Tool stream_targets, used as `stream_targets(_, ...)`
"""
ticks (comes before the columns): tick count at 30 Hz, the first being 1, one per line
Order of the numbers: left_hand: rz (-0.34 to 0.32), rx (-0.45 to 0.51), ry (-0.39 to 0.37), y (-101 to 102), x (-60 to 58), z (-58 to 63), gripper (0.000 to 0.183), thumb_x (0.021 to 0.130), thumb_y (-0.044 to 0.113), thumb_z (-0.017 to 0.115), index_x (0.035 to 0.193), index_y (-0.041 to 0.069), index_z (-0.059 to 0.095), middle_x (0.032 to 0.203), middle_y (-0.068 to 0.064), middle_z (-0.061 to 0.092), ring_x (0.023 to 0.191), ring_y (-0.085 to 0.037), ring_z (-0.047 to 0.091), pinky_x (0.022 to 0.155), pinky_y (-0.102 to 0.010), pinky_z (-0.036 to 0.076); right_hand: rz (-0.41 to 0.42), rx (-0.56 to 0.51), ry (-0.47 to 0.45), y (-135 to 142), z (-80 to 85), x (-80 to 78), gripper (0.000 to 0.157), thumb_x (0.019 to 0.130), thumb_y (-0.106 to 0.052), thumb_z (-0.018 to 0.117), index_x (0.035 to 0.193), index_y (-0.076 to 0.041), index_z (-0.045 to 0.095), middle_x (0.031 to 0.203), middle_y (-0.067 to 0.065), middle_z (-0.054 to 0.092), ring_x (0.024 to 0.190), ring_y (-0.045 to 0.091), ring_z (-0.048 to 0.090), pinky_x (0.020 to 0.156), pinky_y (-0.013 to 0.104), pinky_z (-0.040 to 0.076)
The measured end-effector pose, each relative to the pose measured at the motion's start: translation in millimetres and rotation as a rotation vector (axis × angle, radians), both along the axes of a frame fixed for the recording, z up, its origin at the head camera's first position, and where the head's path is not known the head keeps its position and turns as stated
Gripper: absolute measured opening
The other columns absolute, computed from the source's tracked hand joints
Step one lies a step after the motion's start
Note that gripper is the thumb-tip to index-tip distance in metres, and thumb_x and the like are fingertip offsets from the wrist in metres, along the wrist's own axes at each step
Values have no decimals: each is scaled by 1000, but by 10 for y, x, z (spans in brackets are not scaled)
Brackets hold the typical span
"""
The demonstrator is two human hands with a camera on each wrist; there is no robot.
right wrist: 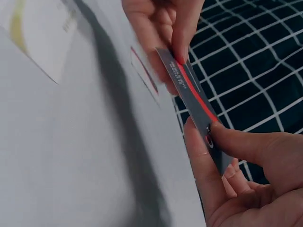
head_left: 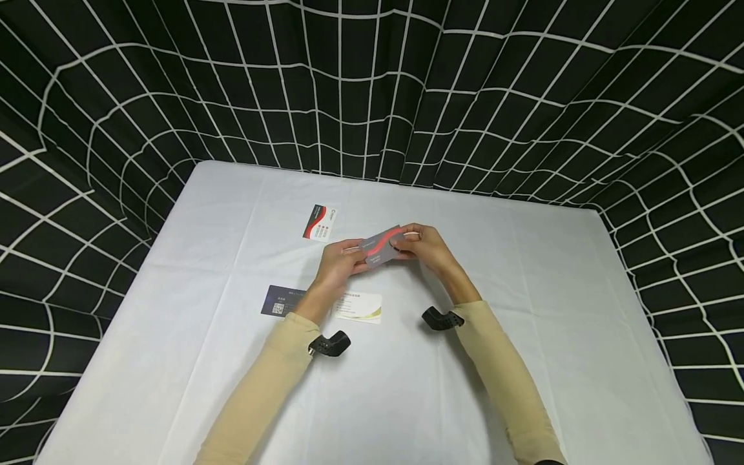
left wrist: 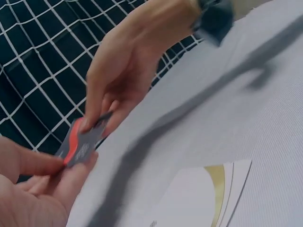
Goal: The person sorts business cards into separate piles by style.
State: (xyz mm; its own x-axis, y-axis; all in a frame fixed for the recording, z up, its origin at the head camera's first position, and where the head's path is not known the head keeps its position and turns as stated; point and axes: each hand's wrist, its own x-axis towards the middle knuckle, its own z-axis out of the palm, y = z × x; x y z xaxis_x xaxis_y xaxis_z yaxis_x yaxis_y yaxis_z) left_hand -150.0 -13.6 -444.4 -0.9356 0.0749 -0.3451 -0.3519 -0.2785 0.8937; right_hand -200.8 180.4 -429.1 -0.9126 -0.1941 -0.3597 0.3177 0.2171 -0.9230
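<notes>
Both hands hold one grey business card (head_left: 380, 248) with a red wavy stripe, raised over the white table. My left hand (head_left: 339, 263) pinches its left end between thumb and fingers. At the other end, my right hand (head_left: 429, 248) grips it with the thumb on the printed face. In the right wrist view the card (right wrist: 191, 97) shows small pale lettering beside the stripe, and the right thumb covers part of a logo. Beyond the left hand, a white, black and red business card (head_left: 319, 223) lies flat on the table.
Under the left forearm lie a dark blue card (head_left: 281, 301) with a QR code and a white card (head_left: 360, 307) with a gold curve. The white-covered table (head_left: 552, 290) ends at a black curtain (head_left: 349, 84) with white grid lines.
</notes>
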Motion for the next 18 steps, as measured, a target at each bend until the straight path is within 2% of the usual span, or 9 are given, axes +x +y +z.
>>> stream_targets(5,-59,2,0,-60,18,0,39,91,-8,58,130,-10,55,122,-26,63,85,-13,68,71,-22,57,-17,-97,22,120,18,220,40,92,4,63,128,13,47,86,3,69,73,11,69,73,27,58)
stream_targets(10,-136,-45,8,-85,62,4,38,90,-7,60,128,-8,59,121,-24,64,83,-12,68,70,-23,58,-22,-137,-17,226,-13,427,39,95,0,61,127,18,47,88,2,71,72,12,71,74,28,58)
stream_targets(14,-220,-50,30,-83,95,-15,37,90,-7,59,127,-10,58,119,-26,64,84,-13,68,72,-25,58,-23,-148,-52,315,-78,575,38,97,-5,59,124,20,50,86,1,70,70,11,71,73,26,58)
stream_targets(18,-324,-79,30,-98,112,-12,38,90,-7,60,128,-14,54,114,-28,65,75,-13,69,71,-27,58,-16,-139,-59,401,-139,717,37,98,-8,60,120,21,53,82,2,71,69,11,71,71,25,58)
